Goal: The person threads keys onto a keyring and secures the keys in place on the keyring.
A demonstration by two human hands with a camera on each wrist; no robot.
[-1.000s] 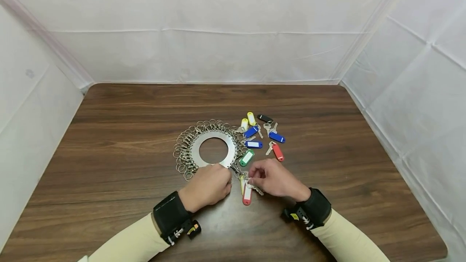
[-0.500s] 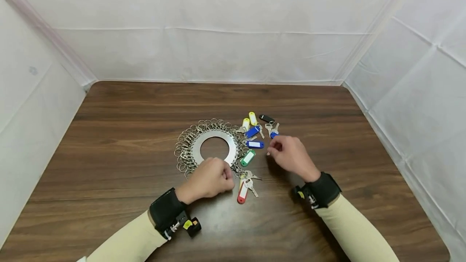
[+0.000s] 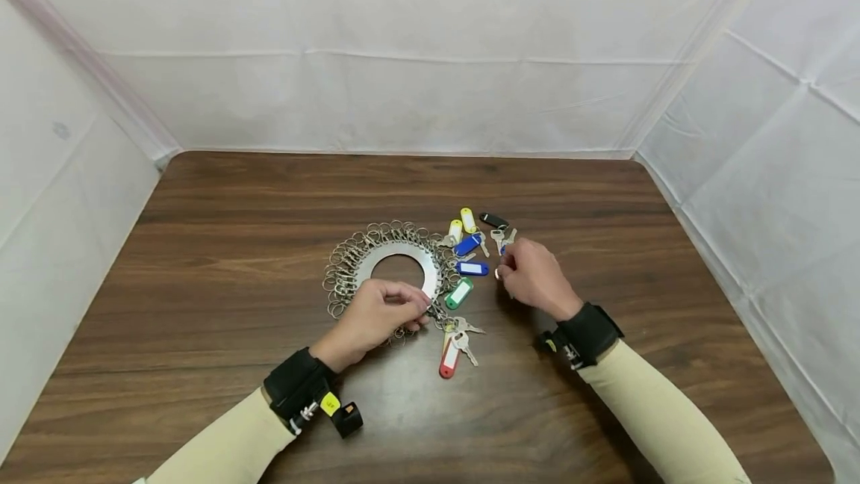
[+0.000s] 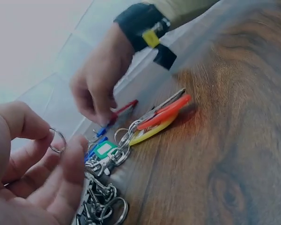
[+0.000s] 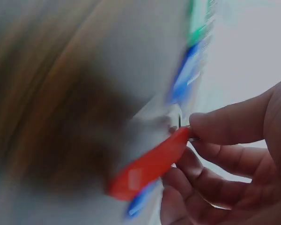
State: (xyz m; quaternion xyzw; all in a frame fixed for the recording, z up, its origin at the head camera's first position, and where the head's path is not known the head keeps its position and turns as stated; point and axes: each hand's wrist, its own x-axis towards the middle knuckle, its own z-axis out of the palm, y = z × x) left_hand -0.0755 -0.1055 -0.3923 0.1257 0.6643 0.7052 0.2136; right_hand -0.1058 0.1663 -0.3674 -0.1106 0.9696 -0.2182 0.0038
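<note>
My left hand point(image 3: 379, 316) is over the front of a flat metal ring point(image 3: 366, 269) fringed with small clips and split rings. In the left wrist view its thumb and finger pinch a small split ring point(image 4: 57, 140). Farther right, my right hand point(image 3: 537, 281) pinches the ring end of a red key tag point(image 5: 150, 164), seen in the right wrist view; in the head view that hand mostly hides the tag. Between the hands, another red key tag point(image 3: 449, 358) and a yellow tag lie with keys point(image 3: 465, 348) by the metal ring's front right clips.
A green tag point(image 3: 460, 293), blue tags point(image 3: 472, 268), yellow tags point(image 3: 468, 220) and a black tag point(image 3: 493, 220) lie with keys right of the metal ring. The brown wooden table point(image 3: 235, 230) is bounded by white sheets point(image 3: 403, 95) at the back and sides.
My right hand has moved up and right from the front red tag to the red tag farther back. My left hand has turned, its fingers now more spread and showing from above.
</note>
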